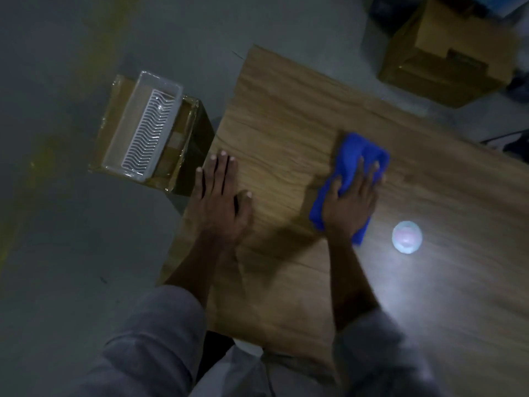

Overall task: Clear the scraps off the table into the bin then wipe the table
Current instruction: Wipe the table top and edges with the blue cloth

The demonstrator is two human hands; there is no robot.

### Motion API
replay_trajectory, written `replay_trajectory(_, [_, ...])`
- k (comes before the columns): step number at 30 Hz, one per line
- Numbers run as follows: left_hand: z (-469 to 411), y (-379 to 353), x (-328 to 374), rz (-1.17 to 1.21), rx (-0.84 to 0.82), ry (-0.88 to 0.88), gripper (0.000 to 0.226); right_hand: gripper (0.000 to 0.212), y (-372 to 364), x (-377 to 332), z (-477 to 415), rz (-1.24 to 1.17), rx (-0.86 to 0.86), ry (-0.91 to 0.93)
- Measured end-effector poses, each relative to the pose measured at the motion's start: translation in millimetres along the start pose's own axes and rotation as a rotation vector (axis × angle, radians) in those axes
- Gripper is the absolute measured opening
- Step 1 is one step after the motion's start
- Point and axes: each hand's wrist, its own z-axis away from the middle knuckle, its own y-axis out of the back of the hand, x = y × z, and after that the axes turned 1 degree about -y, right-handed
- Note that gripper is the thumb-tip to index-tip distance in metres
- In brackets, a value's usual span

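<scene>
The right hand (350,202) lies flat on the blue cloth (350,167), fingers spread and pressing it against the wooden table (286,110), with no closed grasp. The left hand (220,196) rests open and flat at the table's left edge, holding nothing. Off that edge, 1 white slotted bin (144,126) sits on a cardboard box (189,133); a bright light spot (406,237) lies on the table beside the cloth.
</scene>
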Motion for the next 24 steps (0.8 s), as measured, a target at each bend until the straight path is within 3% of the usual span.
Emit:
replay_trajectory(2, [-1, 3, 1, -0.018, -0.048, 0.006, 0.073, 0.066, 3, -12, 53, -0.005, 0.016, -0.163])
replay_trajectory(3, [-1, 5, 0, -0.024, -0.064, 0.004, 0.074, 0.068, 1, -26, 75, -0.002, -0.028, -0.101])
replay_trajectory(6, [-1, 6, 1, -0.06, -0.088, 0.001, 0.073, 0.068, -10, -67, 94, -0.015, -0.241, 0.35])
replay_trajectory(12, [-6, 5, 7, -0.021, 0.023, -0.049, 0.068, 0.065, -28, -75, -17, 0.017, -0.43, 0.999])
replay_trajectory(14, [-8, 6, 5, 0.0, 0.012, -0.056, 0.07, 0.065, -33, -61, -65, 0.045, -0.335, 0.915])
replay_trajectory(18, [-12, 10, 4, 0.047, -0.05, -0.004, 0.072, 0.064, -37, -77, -72, 0.004, -0.018, 0.045])
replay_trajectory(19, [-13, 12, 4, 0.056, -0.063, 0.003, 0.072, 0.064, -37, -95, -51, -0.003, 0.016, -0.056])
replay_trajectory(21, [-15, 16, 3, 0.087, -0.049, -0.002, 0.07, 0.065, -41, -129, -3, 0.001, -0.054, 0.074])
replay_trajectory(24, [-14, 16, 4, 0.187, -0.001, 0.028, 0.074, 0.066, -48, -153, 37, 0.022, -0.308, 0.561])
